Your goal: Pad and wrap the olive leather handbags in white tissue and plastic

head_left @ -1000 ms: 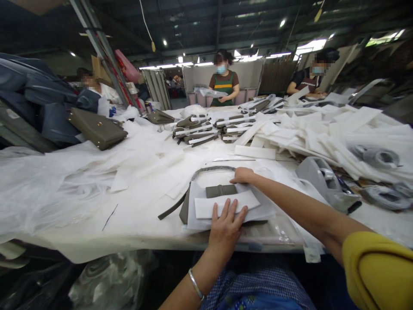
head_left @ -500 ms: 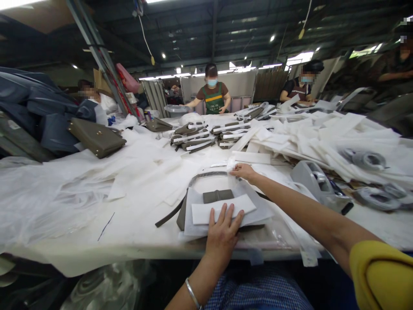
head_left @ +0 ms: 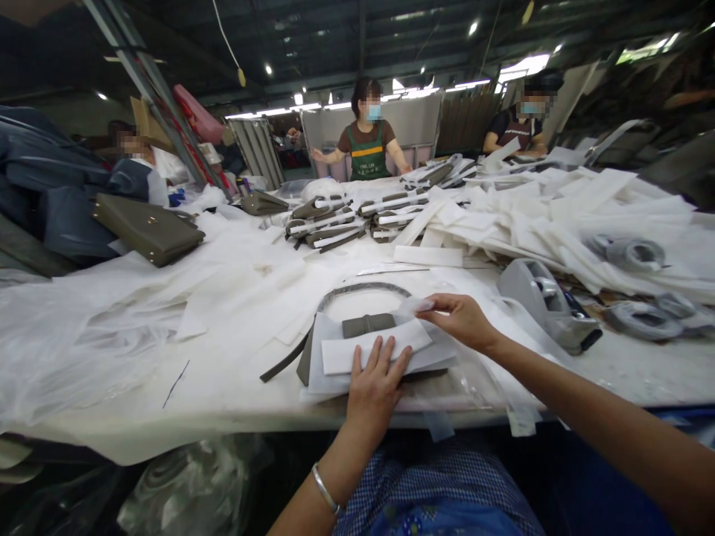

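On the table before me lies an olive-grey handbag (head_left: 304, 370), mostly covered by a thin translucent white sheet (head_left: 433, 359). Its curved handle (head_left: 363, 287), wrapped in clear film, arches away from me, and a dark strap (head_left: 287, 359) runs out to the left. Across the bag is a thicker white foam strip (head_left: 338, 357). My left hand (head_left: 377, 383) presses flat on that strip with its fingers spread. At the handle's right end, my right hand (head_left: 458, 318) pinches a small translucent piece of wrapping (head_left: 414, 305).
A grey tape dispenser (head_left: 544, 305) stands to the right, near rolls of tape (head_left: 645, 331) and a heap of white sheets (head_left: 536, 223). Wrapped bags (head_left: 324, 223) are piled ahead. An olive bag (head_left: 150, 231) lies left. Two masked co-workers (head_left: 367, 141) are across the table.
My right hand has drawn back toward me and slightly right from the handle's top, bringing the translucent piece along. My left hand stays on the foam strip. The view has shifted slightly.
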